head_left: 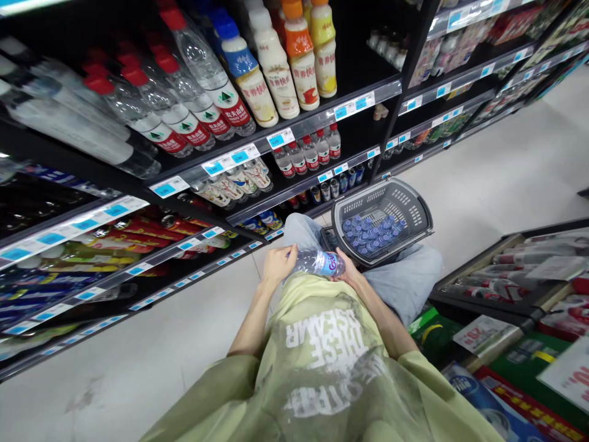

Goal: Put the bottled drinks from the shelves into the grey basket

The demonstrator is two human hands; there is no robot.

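Note:
Across my lap lies a clear water bottle (317, 263) with a blue and purple label, on its side. My left hand (278, 264) is closed round the bottle's left end, where the cap would be; the fingers cover that part. At the other end, my right hand (348, 268) grips the base, its thumb showing on top. Just beyond my right hand a grey shopping basket (416, 212) stands between my knees and the shelves. Several blue-capped bottles (372, 235) stand upright in it, packed close together.
Drink shelves (230, 153) run along the left and front, with red-capped water bottles (184, 120) and milk drink bottles (276, 67) on the upper one. To my right are stacked boxes (519, 362) and a low rack of bottles (501, 276). Pale floor (488, 166) stretches beyond the basket.

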